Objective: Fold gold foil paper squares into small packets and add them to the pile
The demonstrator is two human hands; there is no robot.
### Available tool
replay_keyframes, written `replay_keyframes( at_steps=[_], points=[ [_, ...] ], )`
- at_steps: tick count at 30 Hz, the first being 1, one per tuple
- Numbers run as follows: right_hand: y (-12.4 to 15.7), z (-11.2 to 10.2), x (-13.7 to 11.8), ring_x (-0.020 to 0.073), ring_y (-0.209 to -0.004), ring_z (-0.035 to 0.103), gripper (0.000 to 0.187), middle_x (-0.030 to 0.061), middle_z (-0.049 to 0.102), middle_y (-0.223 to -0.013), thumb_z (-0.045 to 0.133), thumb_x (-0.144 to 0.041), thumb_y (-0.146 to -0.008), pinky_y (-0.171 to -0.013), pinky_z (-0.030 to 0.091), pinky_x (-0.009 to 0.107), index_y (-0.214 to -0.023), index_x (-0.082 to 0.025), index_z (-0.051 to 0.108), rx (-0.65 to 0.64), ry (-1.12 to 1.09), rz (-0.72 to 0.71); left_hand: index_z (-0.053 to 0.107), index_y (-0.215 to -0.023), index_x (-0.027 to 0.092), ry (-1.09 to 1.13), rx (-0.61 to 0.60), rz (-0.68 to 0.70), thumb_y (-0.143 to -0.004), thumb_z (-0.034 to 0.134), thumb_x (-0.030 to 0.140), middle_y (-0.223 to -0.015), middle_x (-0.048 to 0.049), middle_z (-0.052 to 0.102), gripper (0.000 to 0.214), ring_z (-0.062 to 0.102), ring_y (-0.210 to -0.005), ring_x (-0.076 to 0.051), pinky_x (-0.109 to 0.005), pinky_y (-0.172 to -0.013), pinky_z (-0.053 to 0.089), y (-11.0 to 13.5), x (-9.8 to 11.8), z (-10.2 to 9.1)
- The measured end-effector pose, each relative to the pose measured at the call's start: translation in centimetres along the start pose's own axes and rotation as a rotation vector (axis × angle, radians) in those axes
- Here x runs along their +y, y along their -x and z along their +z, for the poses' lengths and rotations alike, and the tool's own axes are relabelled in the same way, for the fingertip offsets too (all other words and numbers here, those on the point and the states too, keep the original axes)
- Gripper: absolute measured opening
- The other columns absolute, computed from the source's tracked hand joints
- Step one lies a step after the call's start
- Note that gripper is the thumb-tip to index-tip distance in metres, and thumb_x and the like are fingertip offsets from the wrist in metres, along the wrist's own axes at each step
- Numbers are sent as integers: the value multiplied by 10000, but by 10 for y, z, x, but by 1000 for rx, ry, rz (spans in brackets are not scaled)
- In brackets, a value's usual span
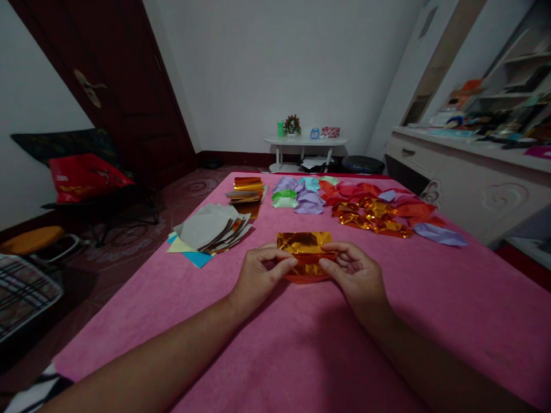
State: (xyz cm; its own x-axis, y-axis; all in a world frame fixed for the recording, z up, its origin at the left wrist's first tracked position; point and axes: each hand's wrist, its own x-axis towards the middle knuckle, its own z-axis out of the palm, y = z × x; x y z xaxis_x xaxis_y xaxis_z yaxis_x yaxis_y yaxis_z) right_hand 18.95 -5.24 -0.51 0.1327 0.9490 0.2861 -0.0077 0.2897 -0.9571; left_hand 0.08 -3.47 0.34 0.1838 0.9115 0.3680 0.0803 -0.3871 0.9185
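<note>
Both hands pinch a sheet of shiny gold foil paper (306, 241), folded across its middle, just above the pink tablecloth (267, 344). My left hand (263, 268) grips its left end between thumb and fingers. At the right end, my right hand (356, 271) closes thumb and forefinger on it. Orange-red shows along the paper's lower edge. Beyond the hands lie folded gold foil pieces (370, 217), folded red paper pieces (350, 190) and folded purple pieces (309, 202).
To the left sit a fanned stack of greyish paper sheets (210, 226) and a pile of gold foil sheets (248, 186). A white side table (305, 141) stands by the wall. A red bag (88, 176) rests on a chair; a cluttered white cabinet (473, 166) is at right.
</note>
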Motion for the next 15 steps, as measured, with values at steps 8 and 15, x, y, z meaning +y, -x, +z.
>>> replay_keyframes(
  at_steps=[8,15],
  points=[
    [-1,1,0,200,-786,687,380,75,725,-899,785,-313,-644,-705,582,324,-981,-180,667,19,37,21,702,-1008,148,107,34,-112,-696,747,225,-1005,-87,714,325,674,-863,-194,-286,-763,555,1,-3,2],
    [0,2,-3,184,-740,660,225,51,715,-842,770,-266,-652,-695,555,311,-852,-180,715,50,71,27,745,-863,171,-21,20,7,-710,742,186,-873,-51,716,153,650,-808,-160,-244,-741,517,0,-5,-1]
  ],
)
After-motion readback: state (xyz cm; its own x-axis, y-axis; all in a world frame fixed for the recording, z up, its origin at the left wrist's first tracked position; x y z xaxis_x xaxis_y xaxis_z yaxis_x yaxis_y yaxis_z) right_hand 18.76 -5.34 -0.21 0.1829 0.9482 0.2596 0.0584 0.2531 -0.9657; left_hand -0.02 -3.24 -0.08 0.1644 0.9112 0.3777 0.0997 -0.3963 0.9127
